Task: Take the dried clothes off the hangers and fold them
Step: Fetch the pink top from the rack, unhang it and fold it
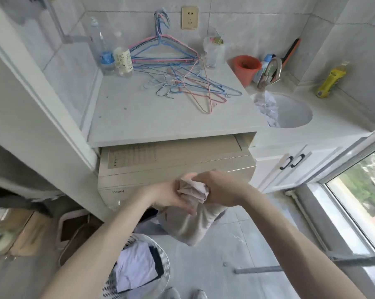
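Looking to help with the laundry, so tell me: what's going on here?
A person stands at a beige washing machine, left hand and right hand both gripping a bunched pale pink fabric garment, its lower part hanging down. It is not folded yet. Bare pink and blue wire hangers lie piled on the grey stone countertop. By the person's feet, a white perforated plastic basket holds white and dark clothes.
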